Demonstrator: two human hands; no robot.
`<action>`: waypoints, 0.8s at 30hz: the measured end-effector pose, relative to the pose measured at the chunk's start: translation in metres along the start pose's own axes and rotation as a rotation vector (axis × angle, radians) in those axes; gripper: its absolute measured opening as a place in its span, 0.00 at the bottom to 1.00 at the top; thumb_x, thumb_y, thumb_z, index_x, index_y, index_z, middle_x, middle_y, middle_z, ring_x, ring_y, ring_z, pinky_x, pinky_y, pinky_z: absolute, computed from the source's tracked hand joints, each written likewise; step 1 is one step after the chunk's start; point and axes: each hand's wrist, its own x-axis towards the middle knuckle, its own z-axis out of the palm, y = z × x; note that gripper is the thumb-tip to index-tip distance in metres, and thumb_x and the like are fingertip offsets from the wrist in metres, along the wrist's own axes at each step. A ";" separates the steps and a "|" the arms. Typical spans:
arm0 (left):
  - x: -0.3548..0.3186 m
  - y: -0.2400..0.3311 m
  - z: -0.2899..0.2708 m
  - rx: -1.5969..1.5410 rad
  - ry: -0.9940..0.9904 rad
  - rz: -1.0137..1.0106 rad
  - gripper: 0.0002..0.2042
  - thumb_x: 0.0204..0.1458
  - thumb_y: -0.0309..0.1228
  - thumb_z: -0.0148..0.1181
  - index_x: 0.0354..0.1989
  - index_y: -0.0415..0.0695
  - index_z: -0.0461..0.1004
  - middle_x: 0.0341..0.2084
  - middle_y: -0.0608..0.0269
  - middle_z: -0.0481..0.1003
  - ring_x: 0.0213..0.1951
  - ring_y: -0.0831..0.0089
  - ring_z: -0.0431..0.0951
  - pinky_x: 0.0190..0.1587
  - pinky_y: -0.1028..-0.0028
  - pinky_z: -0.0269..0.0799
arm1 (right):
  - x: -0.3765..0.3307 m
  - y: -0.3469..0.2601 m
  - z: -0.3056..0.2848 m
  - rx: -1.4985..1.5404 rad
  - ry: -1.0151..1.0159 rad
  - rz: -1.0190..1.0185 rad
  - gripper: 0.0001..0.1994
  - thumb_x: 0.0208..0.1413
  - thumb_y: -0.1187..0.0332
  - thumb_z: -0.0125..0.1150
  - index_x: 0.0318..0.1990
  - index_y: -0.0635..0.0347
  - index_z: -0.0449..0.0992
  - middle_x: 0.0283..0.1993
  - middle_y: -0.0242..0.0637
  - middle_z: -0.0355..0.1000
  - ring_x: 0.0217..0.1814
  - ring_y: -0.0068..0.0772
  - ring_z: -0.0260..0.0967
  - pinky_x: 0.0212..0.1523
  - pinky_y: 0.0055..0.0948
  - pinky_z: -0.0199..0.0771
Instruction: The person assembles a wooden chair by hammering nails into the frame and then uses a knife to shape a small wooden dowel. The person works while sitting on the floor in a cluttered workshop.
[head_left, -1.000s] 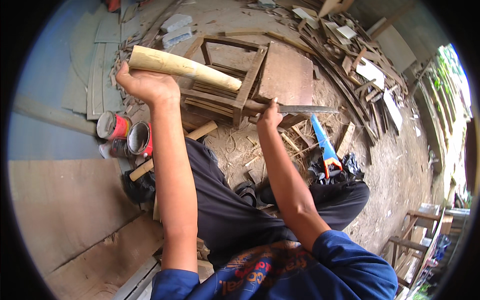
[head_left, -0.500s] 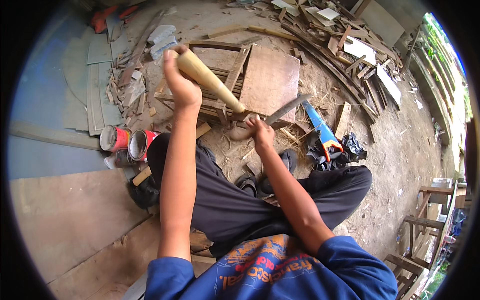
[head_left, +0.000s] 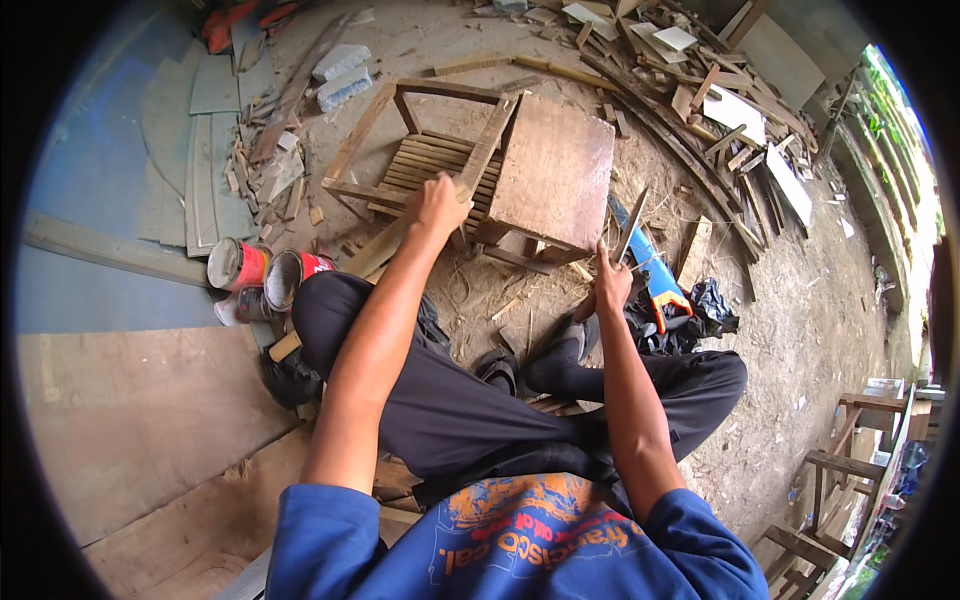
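Observation:
My left hand (head_left: 437, 207) is closed around a pale bamboo tube (head_left: 378, 248), in front of a low slatted wooden frame (head_left: 365, 187). Part of the tube is hidden behind the fingers and forearm. My right hand (head_left: 612, 280) grips a long knife (head_left: 634, 222), its narrow grey blade slanting up and away, the handle pointing back toward my foot. Close to the left of the blade lies a square wooden top (head_left: 555, 170) joined or set against the slatted frame. Both hands are apart.
A blue handsaw (head_left: 650, 262) with an orange handle lies right of the knife, by black plastic (head_left: 712, 308). Two red paint cans (head_left: 237, 264) stand left of my knee. Scrap wood (head_left: 690, 140) is heaped at the far right; pale blocks (head_left: 343, 75) lie far left.
My left hand has come down and to the right with the bamboo tube, which has swung round. My right hand has moved right with the knife, whose blade now points more steeply away.

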 end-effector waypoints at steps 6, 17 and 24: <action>0.006 -0.019 0.013 0.012 -0.038 -0.059 0.18 0.43 0.39 0.69 0.36 0.36 0.81 0.37 0.38 0.81 0.42 0.43 0.82 0.45 0.52 0.79 | 0.008 -0.006 0.021 0.277 -0.225 -0.014 0.21 0.56 0.49 0.72 0.42 0.59 0.79 0.23 0.25 0.67 0.19 0.19 0.64 0.20 0.24 0.64; 0.058 -0.072 -0.005 0.138 0.000 -0.209 0.19 0.45 0.42 0.70 0.42 0.42 0.83 0.42 0.45 0.82 0.46 0.48 0.83 0.47 0.54 0.79 | -0.044 -0.057 0.086 0.530 -0.419 0.038 0.20 0.56 0.54 0.74 0.42 0.60 0.74 0.27 0.29 0.68 0.20 0.21 0.65 0.21 0.25 0.68; 0.043 -0.084 -0.007 -0.079 0.099 -0.371 0.24 0.45 0.47 0.71 0.43 0.40 0.79 0.43 0.42 0.81 0.49 0.44 0.80 0.50 0.51 0.77 | -0.011 -0.078 0.106 0.474 -0.495 0.100 0.19 0.56 0.56 0.73 0.42 0.61 0.75 0.30 0.30 0.70 0.23 0.23 0.66 0.22 0.24 0.68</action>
